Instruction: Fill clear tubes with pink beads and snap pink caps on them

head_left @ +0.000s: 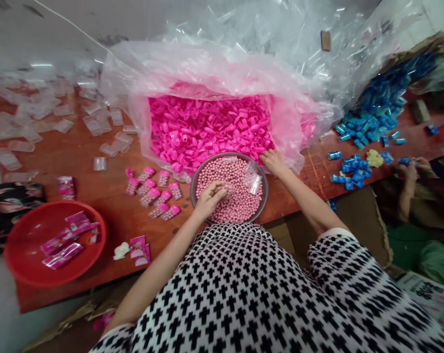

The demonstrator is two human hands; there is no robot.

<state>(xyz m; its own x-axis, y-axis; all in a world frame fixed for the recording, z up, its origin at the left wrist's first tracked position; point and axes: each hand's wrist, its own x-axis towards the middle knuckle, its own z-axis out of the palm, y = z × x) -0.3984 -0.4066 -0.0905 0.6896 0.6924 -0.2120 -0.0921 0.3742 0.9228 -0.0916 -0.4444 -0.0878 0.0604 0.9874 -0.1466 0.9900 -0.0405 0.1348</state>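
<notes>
Wooden table (107,196); one bead bowl (266,189); left hand (210,197) inside, right hand (274,163) beside

Capped cases (159,193) crowd the table (312,172) just left of the fingers of the left hand (210,197), a clear bag (253,180) lies between the 2 hands' fingertips, and the sack (293,139) rises just ahead of the fingers of the right hand (275,163), with bare wood to their right.

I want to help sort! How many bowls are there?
2. A red bowl at the left holds pink packets; a metal bowl in the middle holds pink balls. Others may be hidden.
</notes>
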